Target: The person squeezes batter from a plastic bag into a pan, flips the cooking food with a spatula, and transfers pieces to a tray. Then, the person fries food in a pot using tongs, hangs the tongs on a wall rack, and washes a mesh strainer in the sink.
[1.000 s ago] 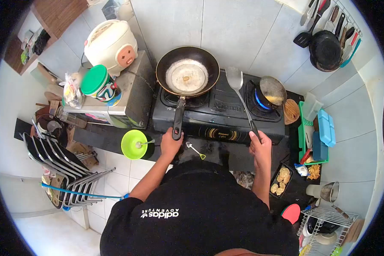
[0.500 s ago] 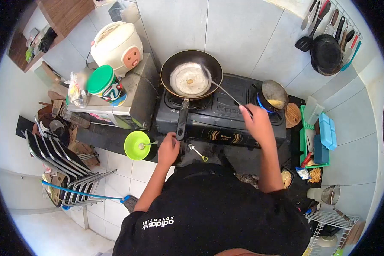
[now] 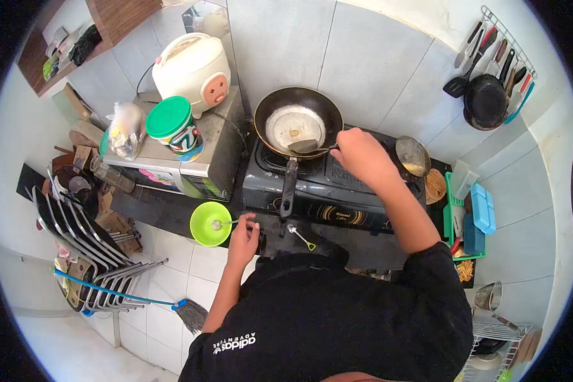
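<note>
My right hand (image 3: 361,155) is closed round the handle of a metal spatula (image 3: 304,146), whose blade lies inside the large frying pan (image 3: 277,105). A pale, round layer (image 3: 293,126) with a small lump on it covers the pan's bottom. The pan sits on the left burner of the black stove (image 3: 312,184), its handle (image 3: 289,188) pointing toward me with no hand on it. My left hand (image 3: 244,237) is beside the green bowl (image 3: 200,230), near the handle of the spoon (image 3: 218,225) in it; its fingers are apart, and I see nothing in them.
A smaller pan (image 3: 412,156) stands on the right burner. A small spoon (image 3: 300,237) lies on the counter before the stove. A rice cooker (image 3: 191,70) and green-lidded tub (image 3: 170,118) stand at the left. A green basket (image 3: 449,210) is at the right; a mop (image 3: 190,314) stands left of me.
My right hand moved left and up, taking the spatula from beside the right burner into the large pan. My left hand let go of the pan handle and moved toward the green bowl.
</note>
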Motion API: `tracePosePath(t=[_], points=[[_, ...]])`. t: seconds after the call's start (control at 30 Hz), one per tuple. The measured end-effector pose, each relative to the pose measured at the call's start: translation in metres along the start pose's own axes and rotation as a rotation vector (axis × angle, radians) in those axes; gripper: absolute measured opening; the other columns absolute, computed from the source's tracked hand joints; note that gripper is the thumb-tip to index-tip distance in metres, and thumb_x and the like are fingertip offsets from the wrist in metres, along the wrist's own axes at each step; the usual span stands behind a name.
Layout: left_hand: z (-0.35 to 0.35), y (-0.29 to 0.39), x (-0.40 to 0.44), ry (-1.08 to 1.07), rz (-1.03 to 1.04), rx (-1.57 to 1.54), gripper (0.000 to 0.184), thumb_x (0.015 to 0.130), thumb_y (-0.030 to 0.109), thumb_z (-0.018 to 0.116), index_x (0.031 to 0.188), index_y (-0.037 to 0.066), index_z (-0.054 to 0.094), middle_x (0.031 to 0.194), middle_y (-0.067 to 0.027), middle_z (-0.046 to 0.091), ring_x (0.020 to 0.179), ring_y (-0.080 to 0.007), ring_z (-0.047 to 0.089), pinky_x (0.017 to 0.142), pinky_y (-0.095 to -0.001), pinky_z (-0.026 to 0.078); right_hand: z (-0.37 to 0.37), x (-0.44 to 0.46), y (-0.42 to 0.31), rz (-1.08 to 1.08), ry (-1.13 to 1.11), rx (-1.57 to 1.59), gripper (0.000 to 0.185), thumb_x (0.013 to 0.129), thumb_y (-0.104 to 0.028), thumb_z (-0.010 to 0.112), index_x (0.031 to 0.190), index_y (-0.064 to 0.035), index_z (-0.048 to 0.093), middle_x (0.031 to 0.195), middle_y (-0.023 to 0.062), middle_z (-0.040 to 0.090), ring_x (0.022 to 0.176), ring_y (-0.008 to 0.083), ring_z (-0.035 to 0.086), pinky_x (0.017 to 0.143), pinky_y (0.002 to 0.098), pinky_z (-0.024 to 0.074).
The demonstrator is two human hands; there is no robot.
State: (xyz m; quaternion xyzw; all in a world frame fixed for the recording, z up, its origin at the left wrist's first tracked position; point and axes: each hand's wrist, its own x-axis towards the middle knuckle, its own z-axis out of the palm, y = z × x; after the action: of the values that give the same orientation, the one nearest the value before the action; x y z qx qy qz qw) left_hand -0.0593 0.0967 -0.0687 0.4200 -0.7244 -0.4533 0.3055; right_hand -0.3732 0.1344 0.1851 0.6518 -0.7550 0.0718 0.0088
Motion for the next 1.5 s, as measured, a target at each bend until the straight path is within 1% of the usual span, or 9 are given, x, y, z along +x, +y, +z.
tracePosePath(t=[0.13,0.23,0.37,0.43,0.47,0.67,0.83,1.13,1.5], points=[[-0.012,-0.005,0.006,-0.058,-0.065,-0.058,0.026,0.102,0.014,0.058,0.126,0.003,0.054,0.090,-0.0060,0.064,0.061,-0.0077,0.052,0.057,-0.0240,0.044,0.019,0.012,-0.014,0.049,0.035,-0.014,0.025,0.087,-0.019,0.074,0.084,0.0043,0.067,0.088,0.0277,0.068,0.089,0.0431,0.068,0.079,0.0495,0.0564],[-0.020,-0.001,0.013,-0.077,0.003,-0.140,0.023,0.102,0.013,0.057,0.122,0.003,0.058,0.086,-0.0084,0.068,0.062,-0.0110,0.058,0.060,-0.0280,0.047,0.015,0.015,-0.028,0.083,0.053,0.002,0.024,0.088,-0.019,0.073,0.083,0.0041,0.067,0.089,0.0277,0.069,0.088,0.0430,0.069,0.080,0.0499,0.0567],[-0.026,0.010,0.024,-0.162,0.030,-0.233,0.018,0.102,0.012,0.057,0.117,0.002,0.061,0.086,-0.0070,0.069,0.070,-0.0105,0.063,0.065,-0.0257,0.049,0.047,0.023,-0.031,0.163,0.012,0.000,0.024,0.089,-0.020,0.071,0.084,0.0039,0.069,0.091,0.0286,0.069,0.089,0.0435,0.070,0.080,0.0500,0.0572],[-0.028,0.009,0.030,-0.165,0.097,-0.207,0.017,0.102,0.012,0.057,0.116,0.003,0.062,0.085,-0.0052,0.069,0.068,-0.0078,0.059,0.061,-0.0241,0.047,0.050,0.018,-0.033,0.143,0.082,0.008,0.012,0.085,-0.004,0.059,0.082,0.0043,0.068,0.083,0.0271,0.069,0.081,0.0434,0.071,0.075,0.0504,0.0586],[-0.029,0.008,0.032,-0.164,0.158,-0.177,0.015,0.103,0.012,0.057,0.115,0.004,0.062,0.084,-0.0033,0.069,0.065,-0.0052,0.056,0.058,-0.0225,0.045,0.052,0.017,-0.035,0.145,0.085,0.002,0.012,0.085,-0.004,0.059,0.082,0.0043,0.068,0.083,0.0271,0.069,0.081,0.0434,0.071,0.075,0.0504,0.0586],[-0.041,-0.001,0.044,-0.233,0.095,-0.223,0.016,0.102,0.013,0.058,0.114,0.003,0.062,0.084,-0.0039,0.069,0.068,-0.0064,0.058,0.060,-0.0233,0.046,0.088,0.034,-0.031,0.230,0.168,0.006,0.016,0.089,-0.009,0.062,0.081,0.0031,0.067,0.083,0.0258,0.068,0.079,0.0433,0.070,0.072,0.0501,0.0584],[-0.054,-0.009,0.051,-0.218,0.103,-0.238,0.017,0.102,0.012,0.057,0.114,0.002,0.063,0.082,-0.0061,0.069,0.073,-0.0102,0.064,0.066,-0.0257,0.050,0.099,0.033,-0.023,0.322,0.170,0.010,0.022,0.094,-0.021,0.065,0.092,0.0010,0.064,0.091,0.0226,0.066,0.081,0.0429,0.069,0.072,0.0492,0.0579],[-0.065,-0.022,0.057,-0.235,0.035,-0.275,0.015,0.102,0.010,0.056,0.115,0.003,0.062,0.082,-0.0064,0.069,0.075,-0.0103,0.065,0.068,-0.0260,0.051,0.131,0.034,0.007,0.210,0.329,0.021,0.030,0.096,-0.027,0.066,0.101,0.0020,0.062,0.094,0.0201,0.065,0.081,0.0408,0.068,0.070,0.0487,0.0560],[-0.060,-0.016,0.051,-0.257,0.024,-0.289,0.016,0.102,0.009,0.056,0.115,0.002,0.062,0.082,-0.0054,0.068,0.077,-0.0097,0.065,0.069,-0.0245,0.050,0.127,0.027,0.034,0.083,0.319,0.060,0.033,0.096,-0.030,0.065,0.114,-0.0015,0.066,0.099,0.0171,0.065,0.086,0.0397,0.067,0.071,0.0472,0.0548]])
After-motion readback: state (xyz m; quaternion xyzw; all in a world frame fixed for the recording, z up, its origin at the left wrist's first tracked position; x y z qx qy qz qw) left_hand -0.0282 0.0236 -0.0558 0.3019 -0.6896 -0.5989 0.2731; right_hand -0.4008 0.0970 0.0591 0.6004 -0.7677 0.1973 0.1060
